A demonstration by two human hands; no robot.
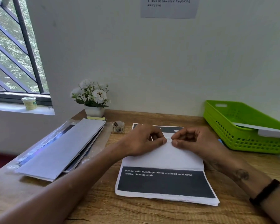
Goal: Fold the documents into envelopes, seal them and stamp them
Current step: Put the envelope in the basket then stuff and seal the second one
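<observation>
Leftmost, we see a small lidded tub (29, 102) on the window sill (23, 110), beside the barred window (14, 50). On the desk (90, 206) below it lies a stack of envelopes (58, 151), long and pale, resting on clear plastic wrapping. Past its far end sits a white pot of white flowers (93, 98) against the wall, and just right of the stack a small roll of stamps (118, 126).

At the middle of the desk we have a pile of documents (165, 183), the top sheet (163, 157) folded over so its blank back faces up and a dark printed band with white text shows below the fold. Our left hand (142, 141) rests on the folded sheet with fingers curled, thumb and forefinger pinching its far edge. Our right hand (196, 141) meets it almost fingertip to fingertip, its grip likewise a pinch on that same edge; a dark band (265, 191) circles the right wrist.

Farther right, a green plastic basket (229, 126) stands against the wall with a white envelope (268, 130) lying across its near rim. On the wall above hangs a printed notice (168, 7), cut off at the top.
</observation>
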